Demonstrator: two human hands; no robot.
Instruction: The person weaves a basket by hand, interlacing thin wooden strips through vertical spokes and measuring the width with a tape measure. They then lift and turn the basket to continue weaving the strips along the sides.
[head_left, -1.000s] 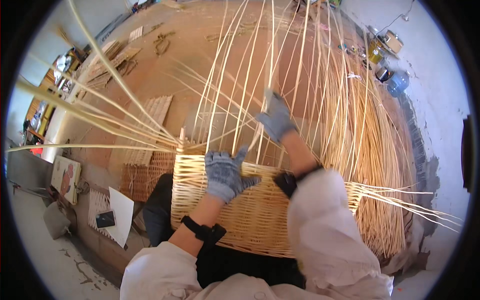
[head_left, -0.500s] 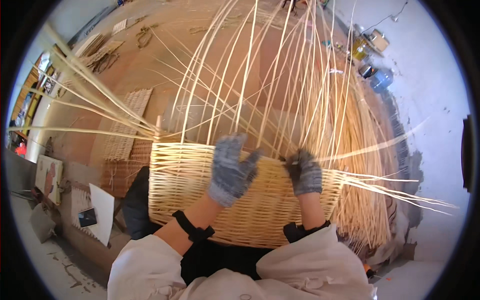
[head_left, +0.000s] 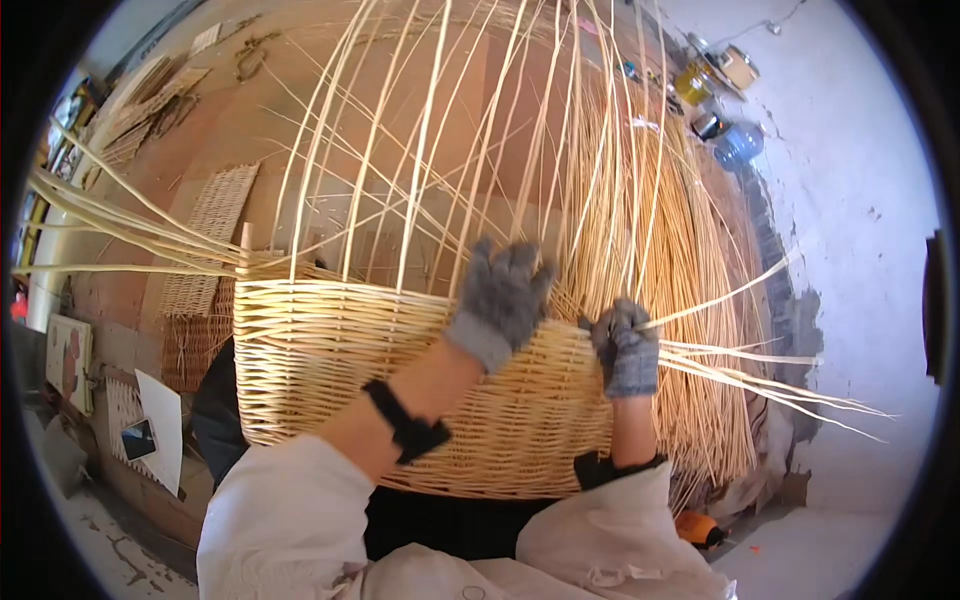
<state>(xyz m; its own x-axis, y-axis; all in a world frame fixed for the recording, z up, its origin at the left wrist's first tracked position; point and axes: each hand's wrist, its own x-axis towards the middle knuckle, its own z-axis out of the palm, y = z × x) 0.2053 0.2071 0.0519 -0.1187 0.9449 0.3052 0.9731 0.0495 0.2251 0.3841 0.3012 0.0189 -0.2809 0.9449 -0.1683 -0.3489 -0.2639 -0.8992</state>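
Observation:
A woven wicker basket (head_left: 340, 370) lies across my lap, its near wall toward me and tall upright stakes (head_left: 425, 140) rising from its far rim. My left hand (head_left: 503, 305), in a grey knit glove, is over the rim right of the middle, slightly blurred. Its fingers are stretched out and spread among the stakes. At the right end of the rim my gloved right hand (head_left: 627, 345) is closed around a pale wicker rod (head_left: 725, 298), whose free end sticks out to the right. The fingertips of this hand are partly hidden.
A thick heap of loose rods (head_left: 710, 400) lies along the right side by the wall. More rod ends (head_left: 780, 385) jut out right, and long ones (head_left: 120, 225) left. Woven panels (head_left: 215, 215) lie on the floor at left, near a phone (head_left: 139, 438). A water jug (head_left: 738, 145) stands far right.
My left hand has moved right along the rim toward my right hand, its fingers spread. My right hand has shifted slightly right to the basket's corner. The basket appears further left in view.

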